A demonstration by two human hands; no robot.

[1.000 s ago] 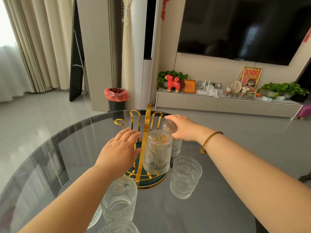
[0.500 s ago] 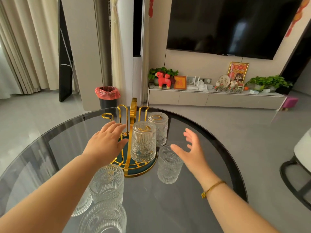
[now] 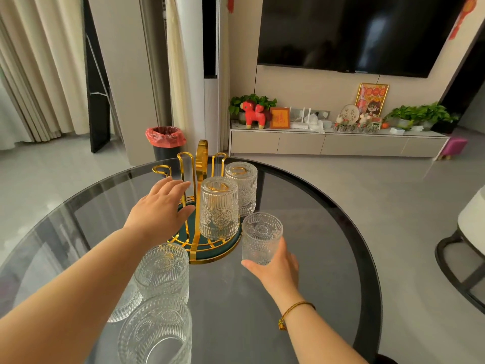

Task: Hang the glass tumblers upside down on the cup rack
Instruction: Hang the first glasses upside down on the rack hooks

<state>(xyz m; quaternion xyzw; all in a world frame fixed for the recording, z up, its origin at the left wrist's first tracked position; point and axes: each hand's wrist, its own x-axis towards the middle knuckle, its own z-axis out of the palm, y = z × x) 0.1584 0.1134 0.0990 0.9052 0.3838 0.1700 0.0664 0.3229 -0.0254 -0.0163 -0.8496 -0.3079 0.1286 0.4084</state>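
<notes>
A gold cup rack (image 3: 198, 164) with a dark green base stands on the round glass table (image 3: 328, 232). Two embossed glass tumblers hang upside down on its right pegs, the near one (image 3: 219, 208) and the far one (image 3: 242, 189). My right hand (image 3: 275, 266) grips an upright tumbler (image 3: 262, 237) from below, just right of the rack's base. My left hand (image 3: 160, 211) rests flat with fingers spread against the rack's left side, holding nothing. Three more upright tumblers stand near my left forearm, among them a near one (image 3: 157, 332) and one behind it (image 3: 164, 271).
Empty gold pegs (image 3: 185, 164) stick up on the rack's left and back. Beyond the table are a bin with a red bag (image 3: 165, 141), a low TV cabinet (image 3: 336, 144) and a wall TV. A chair (image 3: 464, 258) stands at the right.
My right hand left the far hung tumbler, drew back toward me and closed on the upright tumbler beside the rack. My left hand stayed at the rack's left side.
</notes>
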